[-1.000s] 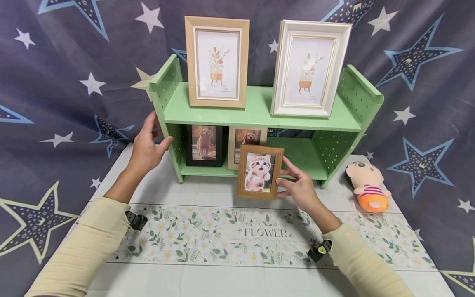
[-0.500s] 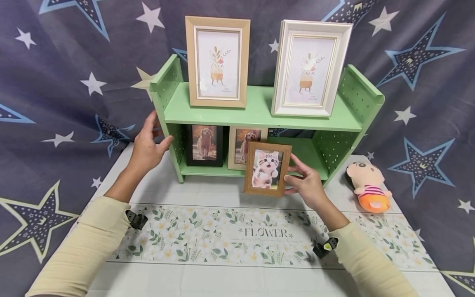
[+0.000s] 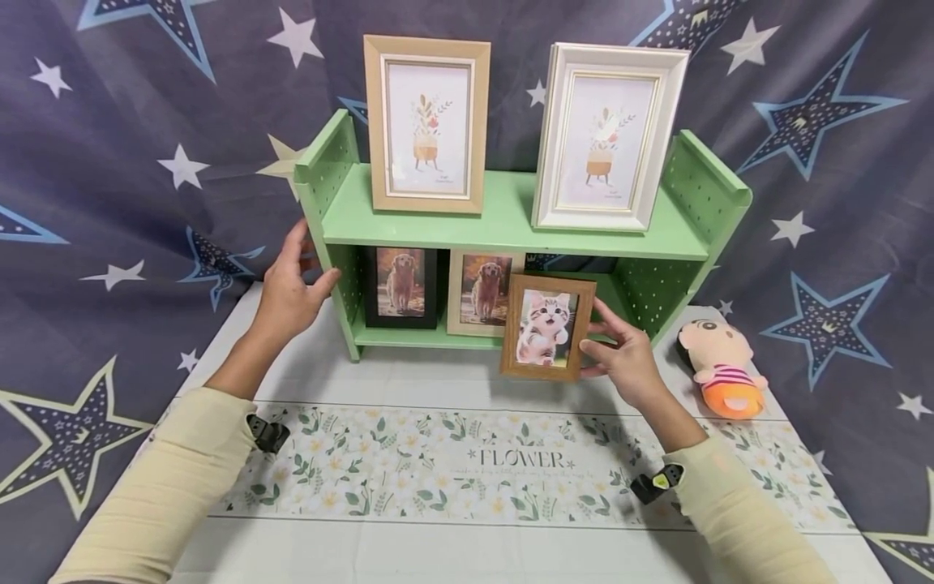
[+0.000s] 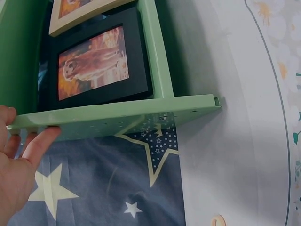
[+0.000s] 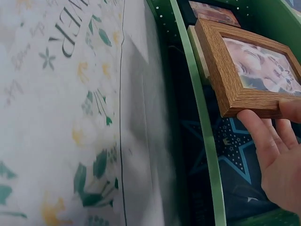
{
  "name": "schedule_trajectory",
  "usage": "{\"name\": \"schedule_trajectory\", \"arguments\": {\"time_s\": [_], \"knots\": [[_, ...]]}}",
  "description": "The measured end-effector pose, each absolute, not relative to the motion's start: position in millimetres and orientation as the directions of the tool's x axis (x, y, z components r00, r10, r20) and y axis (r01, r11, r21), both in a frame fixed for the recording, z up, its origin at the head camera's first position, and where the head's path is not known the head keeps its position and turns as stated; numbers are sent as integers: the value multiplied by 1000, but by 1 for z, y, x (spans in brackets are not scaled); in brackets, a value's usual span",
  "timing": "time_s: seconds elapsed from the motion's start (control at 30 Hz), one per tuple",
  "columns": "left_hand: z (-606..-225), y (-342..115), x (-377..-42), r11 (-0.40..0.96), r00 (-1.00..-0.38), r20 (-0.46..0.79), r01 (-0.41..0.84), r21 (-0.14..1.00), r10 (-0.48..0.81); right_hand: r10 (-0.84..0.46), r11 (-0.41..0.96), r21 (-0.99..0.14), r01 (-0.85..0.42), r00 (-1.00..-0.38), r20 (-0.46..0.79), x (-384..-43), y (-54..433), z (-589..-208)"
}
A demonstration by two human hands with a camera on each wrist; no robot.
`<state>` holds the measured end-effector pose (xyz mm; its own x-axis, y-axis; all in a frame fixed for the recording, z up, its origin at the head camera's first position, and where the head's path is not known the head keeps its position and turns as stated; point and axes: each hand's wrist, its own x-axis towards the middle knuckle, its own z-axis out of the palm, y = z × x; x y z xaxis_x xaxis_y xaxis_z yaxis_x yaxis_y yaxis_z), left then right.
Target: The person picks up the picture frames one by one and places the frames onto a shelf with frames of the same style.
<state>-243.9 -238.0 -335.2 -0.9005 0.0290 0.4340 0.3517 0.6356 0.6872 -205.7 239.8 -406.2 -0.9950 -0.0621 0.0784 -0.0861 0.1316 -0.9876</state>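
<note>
In the head view, my right hand [image 3: 626, 357] pinches a brown wooden photo frame [image 3: 512, 324] with a kitten picture by its right edge. The frame hangs upright in front of the lower level of a green shelf [image 3: 511, 235]. It overlaps the right edge of a light wood frame [image 3: 454, 292] with a dog picture. Left of that stands a black dog-photo frame [image 3: 370, 292]. My left hand [image 3: 288, 292] rests against the shelf's left side panel, thumb at its front edge. The right wrist view shows thumb and fingers on the brown frame [image 5: 225, 89].
On the shelf's top stand a beige frame [image 3: 375, 122] and a white frame [image 3: 547, 138] with plant prints. A plush doll [image 3: 730, 377] lies right of the shelf on the white table with a floral strip [image 3: 409, 462]. A star-patterned curtain [image 3: 241, 49] hangs behind.
The brown frame, in my right hand, has moved right and slightly up, uncovering more of the light wood frame. My left hand has stayed on the side panel.
</note>
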Motion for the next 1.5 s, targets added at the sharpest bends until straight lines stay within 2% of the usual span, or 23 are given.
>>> {"name": "schedule_trajectory", "arguments": {"time_s": [0.37,1.5], "knots": [[-337,-239,-242,636,-892,450,369,678,38,-31,87,-993,-84,-996,82,-210,255,-402],[-337,-239,-245,635,-901,433,353,687,33,24,219,-974,-63,-997,70,-250,269,-407]]}}
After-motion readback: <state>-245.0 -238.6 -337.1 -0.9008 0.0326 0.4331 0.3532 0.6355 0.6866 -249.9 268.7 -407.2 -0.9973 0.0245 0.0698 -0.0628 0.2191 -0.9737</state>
